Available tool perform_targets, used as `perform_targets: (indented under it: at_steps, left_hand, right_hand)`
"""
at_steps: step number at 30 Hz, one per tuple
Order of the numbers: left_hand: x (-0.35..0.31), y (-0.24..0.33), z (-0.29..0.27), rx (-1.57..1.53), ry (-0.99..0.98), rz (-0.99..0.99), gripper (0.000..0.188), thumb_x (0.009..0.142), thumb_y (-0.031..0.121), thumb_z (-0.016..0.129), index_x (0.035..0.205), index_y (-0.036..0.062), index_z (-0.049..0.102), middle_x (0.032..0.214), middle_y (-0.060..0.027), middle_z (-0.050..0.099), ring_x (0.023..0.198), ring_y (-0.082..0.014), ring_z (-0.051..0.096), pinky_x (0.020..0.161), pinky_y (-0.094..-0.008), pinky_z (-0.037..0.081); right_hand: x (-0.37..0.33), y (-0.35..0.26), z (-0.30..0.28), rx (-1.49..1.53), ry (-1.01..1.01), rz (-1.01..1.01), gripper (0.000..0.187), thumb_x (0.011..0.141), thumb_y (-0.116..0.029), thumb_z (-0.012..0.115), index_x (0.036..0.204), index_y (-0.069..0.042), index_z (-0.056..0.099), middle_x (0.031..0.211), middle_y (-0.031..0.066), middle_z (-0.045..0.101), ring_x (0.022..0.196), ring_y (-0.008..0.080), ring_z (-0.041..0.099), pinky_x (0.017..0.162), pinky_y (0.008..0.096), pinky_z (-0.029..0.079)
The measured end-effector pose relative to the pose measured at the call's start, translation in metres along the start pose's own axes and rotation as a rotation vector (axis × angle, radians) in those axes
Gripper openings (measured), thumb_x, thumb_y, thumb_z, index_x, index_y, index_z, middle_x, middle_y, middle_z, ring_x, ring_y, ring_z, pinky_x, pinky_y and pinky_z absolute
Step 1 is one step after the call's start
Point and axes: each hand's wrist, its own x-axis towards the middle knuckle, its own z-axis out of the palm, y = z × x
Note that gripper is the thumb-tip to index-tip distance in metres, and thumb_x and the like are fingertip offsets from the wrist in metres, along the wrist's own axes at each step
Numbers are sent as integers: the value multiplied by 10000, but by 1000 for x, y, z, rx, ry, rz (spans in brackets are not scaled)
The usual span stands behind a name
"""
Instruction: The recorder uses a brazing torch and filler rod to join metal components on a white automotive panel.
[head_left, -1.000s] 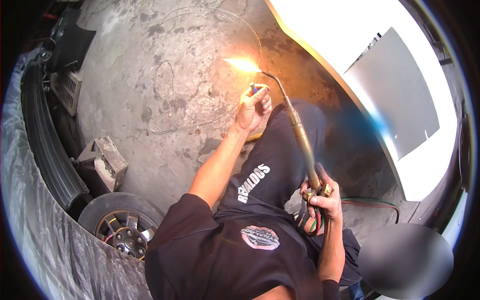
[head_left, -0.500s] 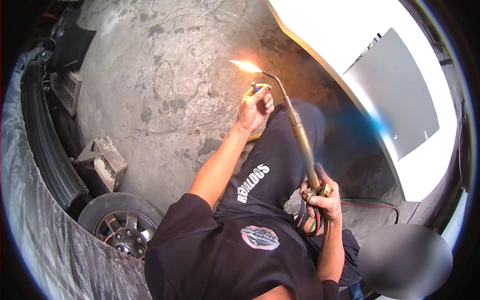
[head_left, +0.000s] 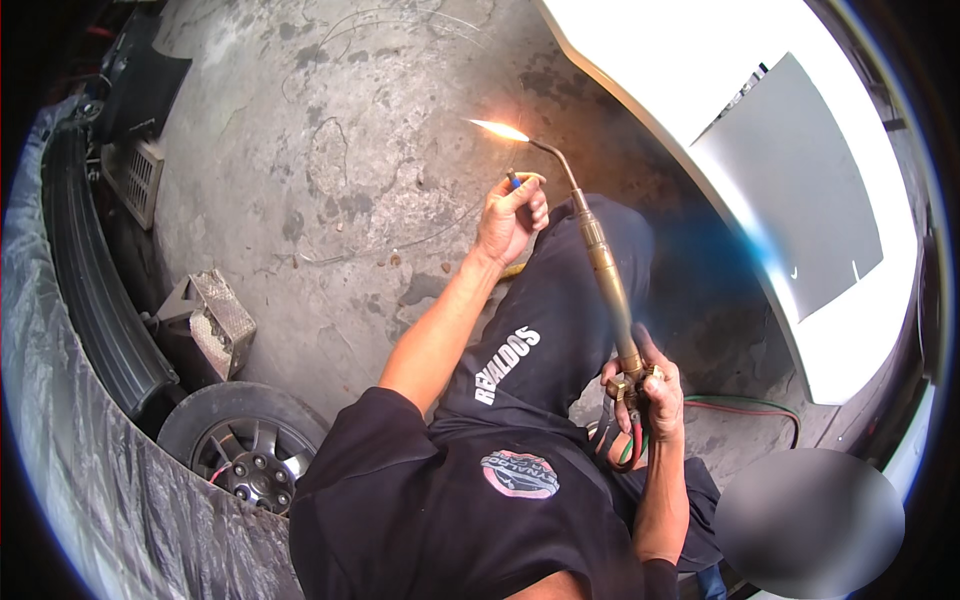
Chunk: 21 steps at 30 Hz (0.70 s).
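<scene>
A brass welding torch (head_left: 607, 270) slants up across my right thigh, its bent tip pointing left. From that tip burns an orange-white flame (head_left: 499, 130). Around the torch's valve end, my right hand (head_left: 655, 395) is closed, fingers and thumb at the brass knobs. Red and green hoses (head_left: 637, 440) leave the torch below that hand. Just under the flame, my left hand (head_left: 512, 215) is closed on a small blue lighter (head_left: 514, 180), whose top sticks out above the thumb and forefinger. Most of the lighter is hidden in the fist.
A large white body panel (head_left: 800, 180) with a grey patch stands at the right. On the left are a wheel (head_left: 240, 450), a metal bracket (head_left: 215, 320), a black ribbed trim piece (head_left: 95, 270) and plastic sheeting (head_left: 130, 480). Thin wire (head_left: 390, 250) lies on the concrete floor.
The flame looks somewhat smaller and dimmer, and the torch tip has shifted slightly right and down. My right fingers have moved a little at the valve knobs. My left hand is nearly still.
</scene>
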Motion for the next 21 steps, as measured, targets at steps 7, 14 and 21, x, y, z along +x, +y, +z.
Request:
perform_targets:
  at_steps: [7,14,21]
  left_hand:
    - [-2,-4,-5,25,37,-2,192,1019,237,688,1080,55,675,757,3,540,697,-128,524,598,-292,419]
    - [-2,-3,-4,30,35,3,217,1011,255,701,1079,52,666,763,2,541,700,-128,526,599,-295,419]
    - [-3,-3,-3,39,36,5,212,1011,253,700,1078,54,667,765,2,544,703,-127,529,601,-293,419]
  right_hand:
    - [-1,-1,1,-15,13,6,858,852,-247,800,1588,-47,405,1046,318,668,804,276,707,444,289,584]
    - [-1,-1,1,-21,17,13,881,848,-246,803,1594,-36,385,1049,318,669,777,271,709,442,288,582]
    - [0,-1,0,-36,18,19,896,837,-252,810,1595,-34,383,1043,319,670,742,263,704,437,288,576]
